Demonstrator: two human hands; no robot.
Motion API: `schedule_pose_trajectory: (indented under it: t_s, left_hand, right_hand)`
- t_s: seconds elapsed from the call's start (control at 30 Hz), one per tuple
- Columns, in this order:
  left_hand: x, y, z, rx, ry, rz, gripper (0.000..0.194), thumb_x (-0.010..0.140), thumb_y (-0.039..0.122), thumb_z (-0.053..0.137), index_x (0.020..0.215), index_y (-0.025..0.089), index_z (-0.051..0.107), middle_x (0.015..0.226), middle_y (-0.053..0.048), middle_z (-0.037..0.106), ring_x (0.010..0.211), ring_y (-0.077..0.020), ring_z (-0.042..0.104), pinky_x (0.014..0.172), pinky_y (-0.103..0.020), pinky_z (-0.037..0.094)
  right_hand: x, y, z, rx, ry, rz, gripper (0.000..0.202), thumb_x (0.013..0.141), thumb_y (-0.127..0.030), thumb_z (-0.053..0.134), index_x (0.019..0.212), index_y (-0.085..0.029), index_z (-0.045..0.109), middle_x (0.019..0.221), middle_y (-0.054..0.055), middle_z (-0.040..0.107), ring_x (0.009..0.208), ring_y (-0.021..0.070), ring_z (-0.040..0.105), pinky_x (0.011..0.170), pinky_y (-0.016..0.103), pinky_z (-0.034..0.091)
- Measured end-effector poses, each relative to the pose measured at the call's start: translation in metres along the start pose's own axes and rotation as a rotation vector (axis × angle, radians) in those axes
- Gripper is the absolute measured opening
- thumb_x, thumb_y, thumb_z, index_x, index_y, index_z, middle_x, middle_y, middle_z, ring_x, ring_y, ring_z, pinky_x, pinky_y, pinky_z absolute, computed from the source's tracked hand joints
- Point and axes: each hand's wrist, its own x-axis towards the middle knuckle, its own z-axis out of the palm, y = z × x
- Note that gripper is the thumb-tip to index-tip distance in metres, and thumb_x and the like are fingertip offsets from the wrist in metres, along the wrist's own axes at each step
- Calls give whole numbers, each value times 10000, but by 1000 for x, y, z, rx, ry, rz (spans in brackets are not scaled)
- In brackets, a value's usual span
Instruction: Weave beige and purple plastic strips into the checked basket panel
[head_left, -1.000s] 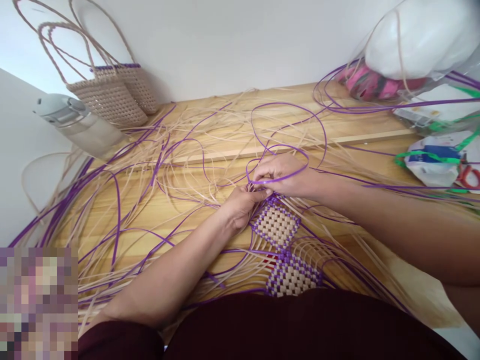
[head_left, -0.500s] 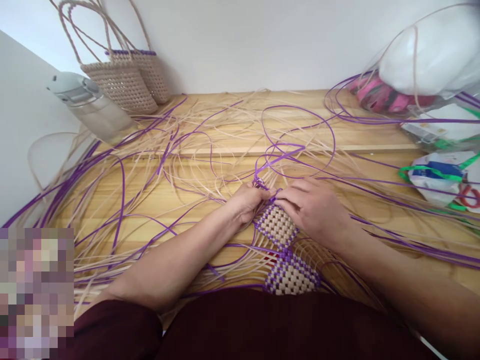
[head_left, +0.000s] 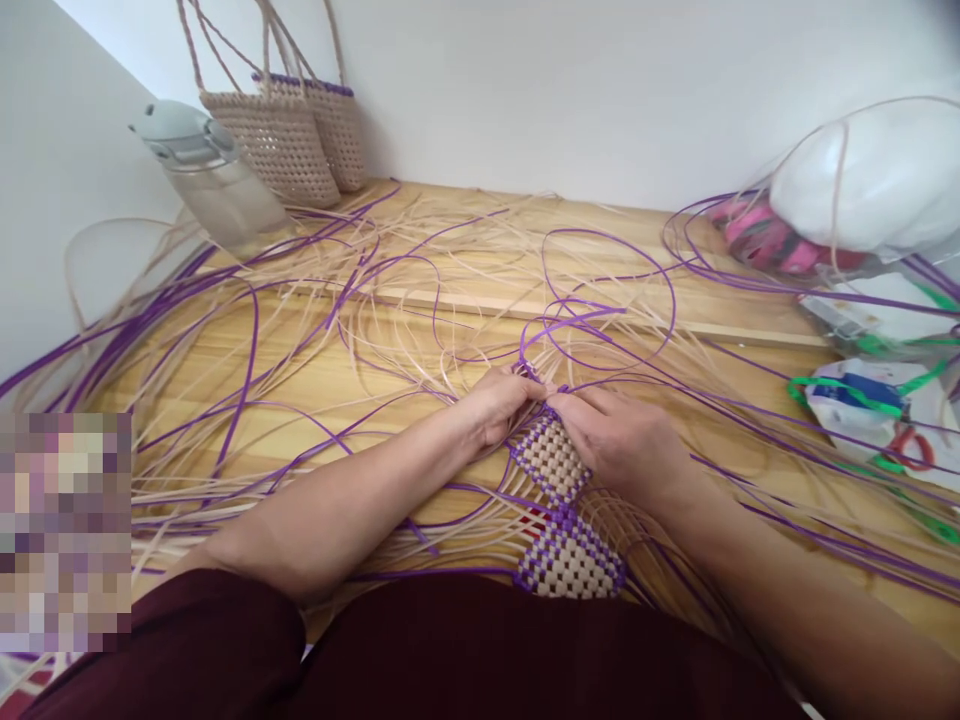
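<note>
A woven piece in beige and purple strands [head_left: 553, 460] lies in front of me, made of two diamond-like panels joined at a narrow purple point. My left hand [head_left: 501, 405] pinches the purple top corner of the upper panel from the left. Against the same corner, the thumb and fingers of my right hand [head_left: 619, 425] press together from the right, close to the left fingertips. Purple strands [head_left: 574, 318] rise from this spot and loop away over the table. The exact strand between my fingertips is hidden.
Loose beige and purple strands spread over the wooden table [head_left: 420, 350]. At the back left stand a water bottle [head_left: 221, 185] and two woven bags [head_left: 277, 140]. Plastic packages [head_left: 862, 400], red-handled scissors [head_left: 911, 447] and a white bag [head_left: 862, 190] lie at the right.
The view has tilted and shifted slightly. My right fingers have come down and closed in nearer to the left fingertips at the panel's top corner. My left hand keeps its pinch.
</note>
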Motion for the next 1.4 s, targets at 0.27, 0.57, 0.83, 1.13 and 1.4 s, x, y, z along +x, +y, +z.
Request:
schedule_pose_trajectory:
  t_s: [0.27,0.57,0.83,1.13,1.4]
  left_hand:
    - [2,3,0,-3,-8,-63,161,541,4,670,532,149,602,501,-42,625,445,-176,574,507,-303,477]
    - [-1,3,1,-5,-8,4,151,590,69,760,604,137,627,573,-37,648,489,-160,587,555,-300,494]
    - [-1,-2,1,12,-10,86,178,571,86,765,603,151,602,576,-13,619,520,-146,571,579,-285,464]
    - [-1,-7,0,79,-20,203,224,564,135,790,599,157,570,564,25,562,522,-113,502,571,-251,391]
    - [-7,8,-14,250,-214,90,269,522,222,863,660,136,648,619,-2,627,530,-101,511,567,-239,403]
  right_hand:
    - [27,9,-19,-111,-226,-283,202,857,-46,475,902,-144,646,701,50,611,514,145,500,471,328,249]
    - [-13,-17,-13,214,42,34,162,938,-203,556,1076,-167,632,969,74,705,847,188,651,782,322,507]
    - [-12,-28,5,191,134,141,222,923,-236,602,1118,-156,672,1022,89,703,921,217,628,868,358,508]
    - [-2,-49,-9,406,79,251,126,909,-146,527,846,-187,629,875,70,674,881,226,573,855,393,478]
    - [-18,-45,7,570,178,289,152,894,-118,570,975,-223,643,955,39,693,1018,217,586,971,413,469]
